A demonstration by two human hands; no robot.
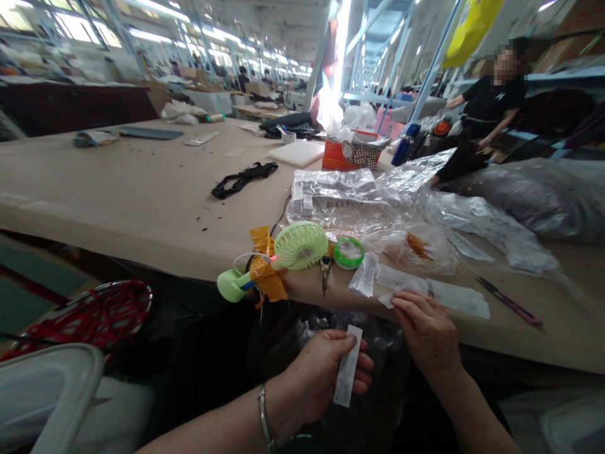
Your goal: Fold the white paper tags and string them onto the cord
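Observation:
My left hand (326, 372) is closed on a narrow white paper label (347, 366), held upright below the table's front edge. A metal bangle circles that wrist. My right hand (425, 328) rests at the table edge with its fingers curled down on a white paper slip (456, 296). A small stack of folded white labels (363, 277) lies just left of that hand. Whether the right fingers pinch the slip is hidden.
A green hand fan (297, 247) taped with yellow tape, a green tape roll (348, 253), a key (325, 271), clear plastic bags (350, 198), purple scissors (510, 302) and an orange tissue box (338, 154) sit on the tan table (142, 189). Another person (491, 101) stands far right.

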